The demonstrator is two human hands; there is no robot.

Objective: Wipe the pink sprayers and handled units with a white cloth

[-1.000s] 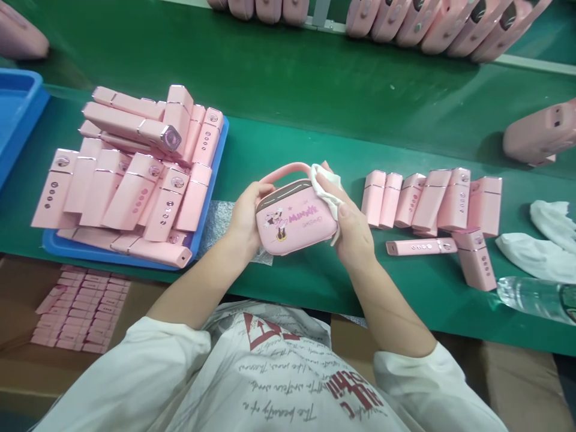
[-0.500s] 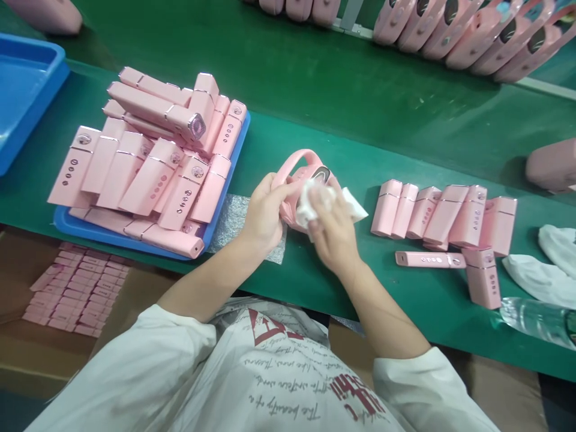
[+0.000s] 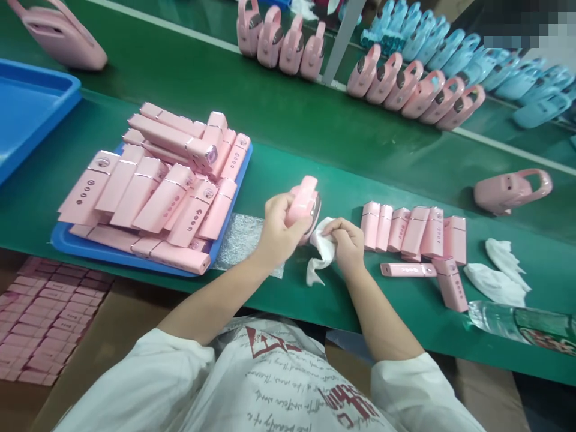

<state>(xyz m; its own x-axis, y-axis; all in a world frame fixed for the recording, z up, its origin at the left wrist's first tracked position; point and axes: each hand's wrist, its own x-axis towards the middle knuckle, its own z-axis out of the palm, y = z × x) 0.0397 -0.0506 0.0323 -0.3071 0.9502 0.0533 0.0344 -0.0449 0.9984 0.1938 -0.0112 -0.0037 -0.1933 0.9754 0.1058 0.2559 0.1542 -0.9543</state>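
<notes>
My left hand (image 3: 281, 231) is wrapped round a pink handled device (image 3: 302, 203), which is held on edge above the green bench with its dark oval window turned to the right. In my right hand (image 3: 347, 241) a crumpled white cloth (image 3: 323, 246) is pinched, one end hanging down beside the device. Just left of my hands, a blue tray (image 3: 135, 257) is heaped with pink box-shaped devices (image 3: 166, 195) that have silver bands and small round buttons. More pink box-shaped devices (image 3: 416, 231) stand and lie to the right of my right hand.
A silvery sheet (image 3: 243, 243) lies beside the tray. To the right are white cloths (image 3: 495, 282), a plastic bottle (image 3: 517, 324) and another pink handled device (image 3: 504, 192). Pink and blue handled devices (image 3: 454, 54) line the back. Another blue tray (image 3: 40, 90) is at far left.
The pink handled device has been turned on edge in my left hand. My right hand has drawn the cloth off its front, slightly right and down. The view has tilted up, showing more of the back.
</notes>
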